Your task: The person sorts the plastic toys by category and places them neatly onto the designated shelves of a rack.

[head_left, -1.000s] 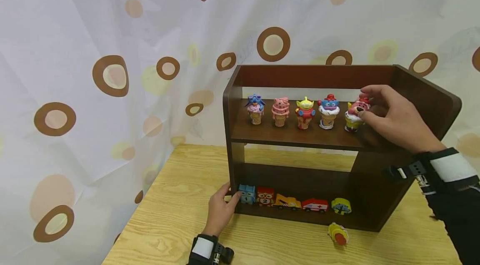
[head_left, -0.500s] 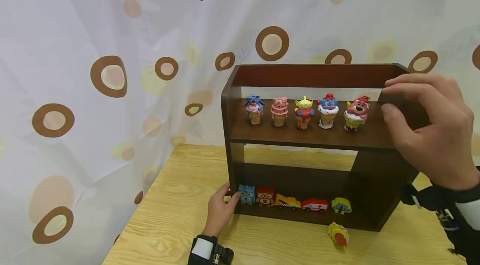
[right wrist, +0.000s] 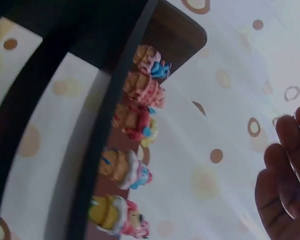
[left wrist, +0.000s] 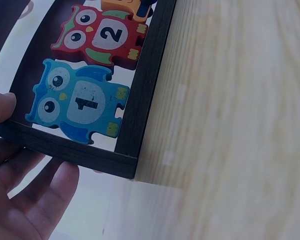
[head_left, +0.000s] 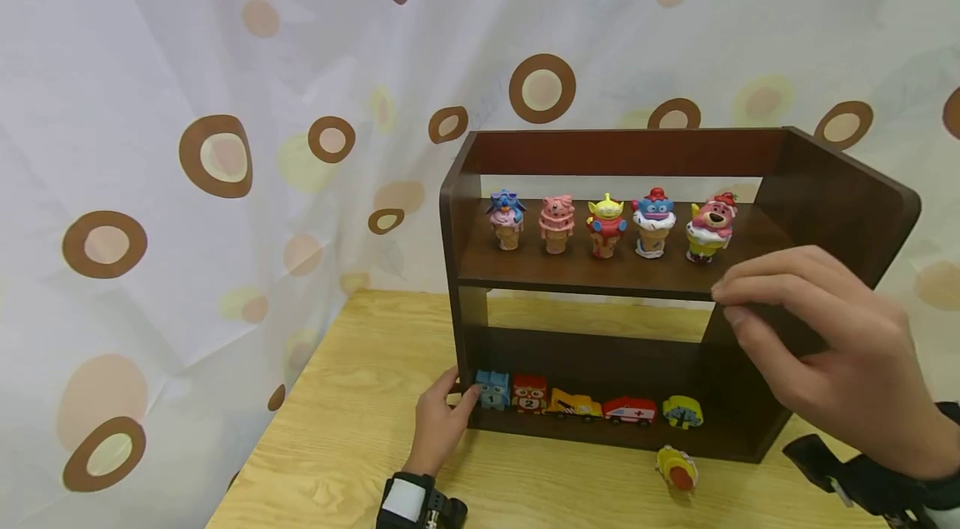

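A dark wooden two-tier shelf (head_left: 840, 187) stands on the table. My left hand (head_left: 438, 419) grips its lower left side panel, thumb inside and fingers outside, beside the blue owl (left wrist: 82, 102) marked 1. My right hand (head_left: 832, 337) hangs in front of the shelf's right part, holding nothing, its fingers loosely bent. On the upper tier stand several ice-cream-cone figurines in a row, from a blue-eared one (head_left: 507, 221) at left to a pink bear (head_left: 709, 227) at right. A yellow figurine (head_left: 677, 468) lies on the table before the shelf.
Along the lower tier are a red owl (head_left: 529, 393) marked 2, a yellow digger truck (head_left: 574, 404), a red ambulance (head_left: 630, 410) and a yellow-green tree (head_left: 682, 411). Behind the wood-grain table (head_left: 322, 429) hangs a white sheet (head_left: 315, 29) with brown circles.
My right hand has let go of the pink bear figurine, drawn back to the right and come down in front of the shelf. The left hand has stayed on the side panel.
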`<state>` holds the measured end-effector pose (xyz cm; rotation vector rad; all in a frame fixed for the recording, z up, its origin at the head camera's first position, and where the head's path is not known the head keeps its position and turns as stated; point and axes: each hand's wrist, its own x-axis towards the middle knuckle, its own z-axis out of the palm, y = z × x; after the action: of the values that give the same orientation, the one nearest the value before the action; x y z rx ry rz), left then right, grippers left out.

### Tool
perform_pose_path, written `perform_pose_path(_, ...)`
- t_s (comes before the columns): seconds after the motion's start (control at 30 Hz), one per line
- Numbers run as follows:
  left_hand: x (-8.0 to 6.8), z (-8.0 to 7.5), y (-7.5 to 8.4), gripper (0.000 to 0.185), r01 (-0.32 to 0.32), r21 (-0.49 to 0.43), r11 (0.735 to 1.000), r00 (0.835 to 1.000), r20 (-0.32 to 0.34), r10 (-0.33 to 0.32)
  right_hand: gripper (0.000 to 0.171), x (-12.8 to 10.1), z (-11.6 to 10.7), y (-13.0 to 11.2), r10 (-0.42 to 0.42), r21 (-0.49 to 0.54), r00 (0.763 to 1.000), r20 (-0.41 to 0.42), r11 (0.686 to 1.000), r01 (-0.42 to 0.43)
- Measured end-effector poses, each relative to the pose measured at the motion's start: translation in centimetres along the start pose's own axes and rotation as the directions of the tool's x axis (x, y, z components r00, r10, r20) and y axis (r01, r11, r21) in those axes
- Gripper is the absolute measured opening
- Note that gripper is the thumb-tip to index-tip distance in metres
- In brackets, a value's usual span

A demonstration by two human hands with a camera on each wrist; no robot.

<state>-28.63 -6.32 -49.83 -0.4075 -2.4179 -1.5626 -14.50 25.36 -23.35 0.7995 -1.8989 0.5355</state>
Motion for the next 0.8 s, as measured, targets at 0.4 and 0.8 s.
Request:
perform_pose_path(0.4,-0.4,-0.1,0.0,0.037,0.036,-0.009,0.999,0.999,0.005,-0.036,0.049,-5.6,1.2,0.6,0.149,0.039,0.94,0.308,0.985,-0.169)
perform_pose_path(0.8,-0.2,0.1,0.0,0.037,0.007,-0.016,1.0,1.0,0.001,-0.007,0.007,-16.1,3.6,5.2,0.462,-0.115,0.54,0.704,0.824,-0.555)
